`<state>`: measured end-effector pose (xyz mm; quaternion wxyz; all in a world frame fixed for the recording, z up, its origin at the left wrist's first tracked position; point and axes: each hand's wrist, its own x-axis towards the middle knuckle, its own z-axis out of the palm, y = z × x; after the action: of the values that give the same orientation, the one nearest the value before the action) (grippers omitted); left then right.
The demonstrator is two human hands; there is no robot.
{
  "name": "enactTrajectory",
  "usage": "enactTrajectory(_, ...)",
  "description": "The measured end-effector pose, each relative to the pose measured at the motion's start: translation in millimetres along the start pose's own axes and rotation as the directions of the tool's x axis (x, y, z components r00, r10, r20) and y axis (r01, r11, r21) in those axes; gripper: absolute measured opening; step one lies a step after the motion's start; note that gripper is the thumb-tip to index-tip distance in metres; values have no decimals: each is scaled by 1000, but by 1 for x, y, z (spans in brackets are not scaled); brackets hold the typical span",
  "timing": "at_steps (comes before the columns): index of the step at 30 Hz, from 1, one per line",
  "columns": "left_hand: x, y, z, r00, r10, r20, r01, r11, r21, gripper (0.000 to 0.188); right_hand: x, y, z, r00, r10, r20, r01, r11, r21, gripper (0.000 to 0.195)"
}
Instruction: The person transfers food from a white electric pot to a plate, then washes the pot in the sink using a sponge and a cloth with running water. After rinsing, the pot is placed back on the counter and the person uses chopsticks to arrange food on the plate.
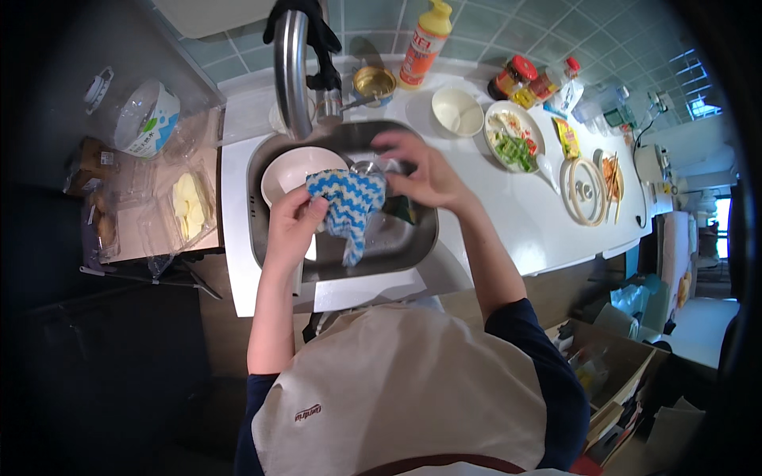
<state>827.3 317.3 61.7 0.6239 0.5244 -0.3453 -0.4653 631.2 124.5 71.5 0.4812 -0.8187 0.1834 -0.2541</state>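
My left hand [294,223] pinches the upper left side of a blue-and-white zigzag-striped dishcloth [348,202], which hangs over the stainless steel sink [425,241]. Just right of the cloth, my right hand [431,175] is blurred, its fingers spread and its thumb close to the cloth's edge; I see nothing in its grasp. A white bowl [297,163] stands in the sink behind the cloth, partly covered by it. Behind the cloth's top right corner shows a clear, shiny object [366,166], mostly hidden. A dark green item [400,209] lies in the sink below my right hand.
Over the sink arches a metal faucet [292,71]. Behind are a gold-coloured tin [375,86] and a yellow-capped squeeze bottle [424,50]. Rightward stand a white bowl [457,113], chopped vegetables [515,149] on a plate, sauce jars [512,77] and a glass lid [584,190]. Packaged food [190,205] lies left.
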Motion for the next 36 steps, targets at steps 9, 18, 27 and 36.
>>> enactTrajectory(9,-4,26,17,985,-10,-170,-7,995,-99,45,135,103,-81,712,-139,-688,-158,923,-350,70)
enactTrajectory(18,-10,4,16,937,-162,-310,-7,876,-482,84,125,90,-103,712,-228,-664,309,951,5,37)
enactTrajectory(27,-13,-23,18,930,-60,-364,-134,864,-485,65,7,-35,-86,947,320,-37,-321,946,-32,42)
enactTrajectory(36,-18,-61,39,931,-4,-365,-82,972,-220,72,12,-116,-18,890,142,433,381,290,-878,54)
